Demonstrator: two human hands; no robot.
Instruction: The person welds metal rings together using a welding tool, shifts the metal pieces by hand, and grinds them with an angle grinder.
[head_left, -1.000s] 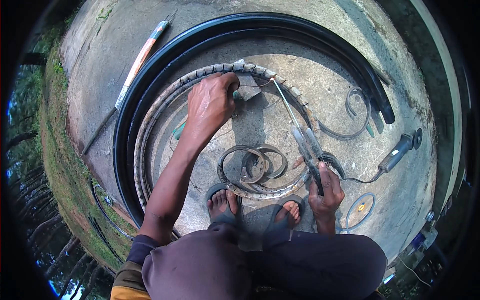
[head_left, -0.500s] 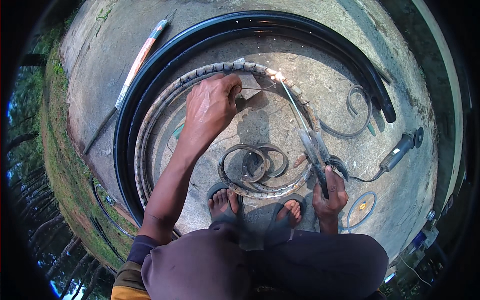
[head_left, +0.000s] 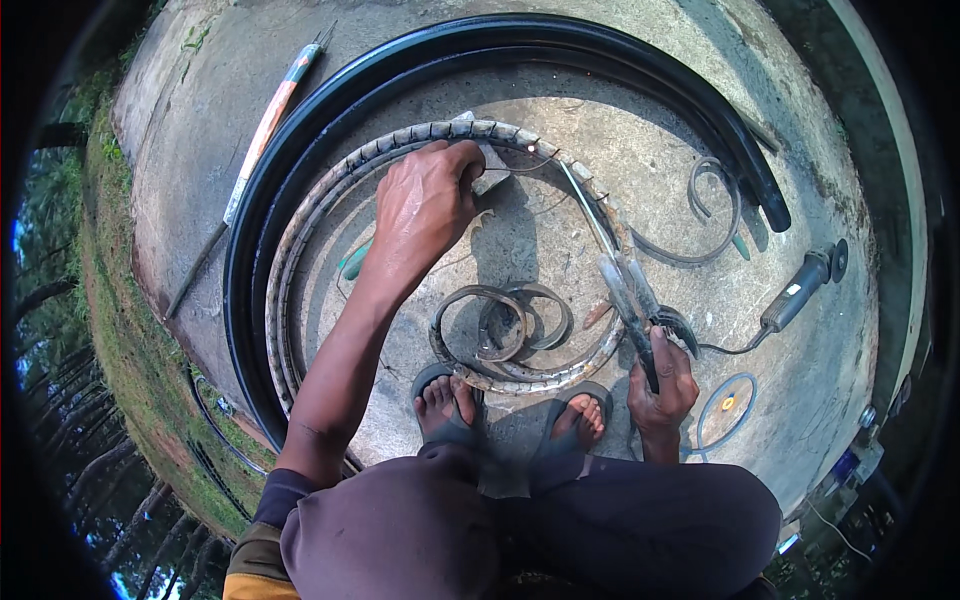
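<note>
My left hand (head_left: 425, 200) is closed in a pinch on a thin metal rod (head_left: 520, 168), whose far end reaches toward the notched metal ring (head_left: 400, 140) on the ground. A small glowing spot shows on the ring's far side. My right hand (head_left: 662, 395) grips a welding electrode holder (head_left: 630, 305), dark and worn. From its jaws a thin pale electrode (head_left: 588, 208) slants up and left, its tip close to the ring, right of the glowing spot. Whether the tip touches the ring I cannot tell. A grey block (head_left: 495, 178) lies beside my left fingertips, partly hidden.
Black curved tubing (head_left: 540, 40) arches around the ring's far side. Coiled metal strips (head_left: 485, 350) lie inside the ring near my sandalled feet; another curled strip (head_left: 690, 258) is at right. An angle grinder (head_left: 798, 295) rests farther right. A white and orange stick (head_left: 268, 135) lies at far left.
The bright arc and flying sparks at the electrode tip have died down to a small glowing spot. Both hands stay nearly in place, with their grips unchanged.
</note>
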